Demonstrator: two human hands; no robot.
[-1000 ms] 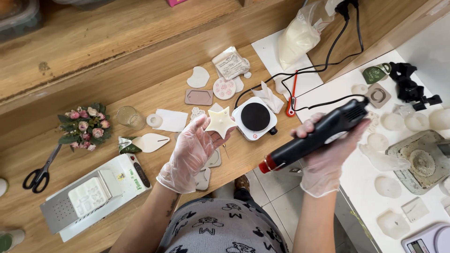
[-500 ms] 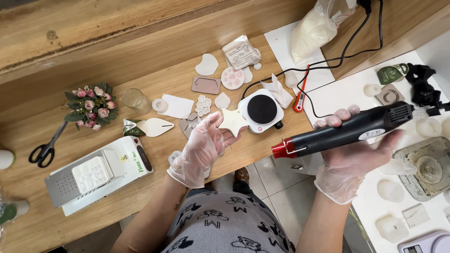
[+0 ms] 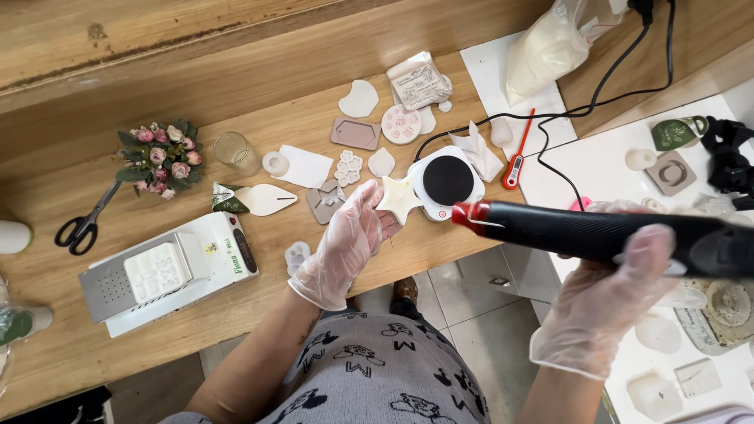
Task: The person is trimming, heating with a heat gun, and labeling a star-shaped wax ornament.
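My left hand [image 3: 345,243], in a clear glove, holds a cream star-shaped wax piece [image 3: 398,198] by its edge above the wooden bench [image 3: 236,94]. In my gloved right hand [image 3: 609,302] is a black heat gun [image 3: 597,234], lying nearly level. Its red nozzle tip [image 3: 463,213] points left at the star, a short gap away. Just behind the star sits a small white hot plate [image 3: 446,182] with a round black top.
Several wax pieces and moulds [image 3: 369,137] lie scattered on the bench, with a red probe thermometer [image 3: 518,153], a small glass [image 3: 234,151], a posy of pink flowers [image 3: 157,157], scissors [image 3: 85,224] and a white scale-like device [image 3: 169,271]. A white table [image 3: 597,157] with more moulds stands right.
The heat gun has swung down to nearly level and its red tip has moved left and up, close to the star. My left hand has kept the star in about the same place.
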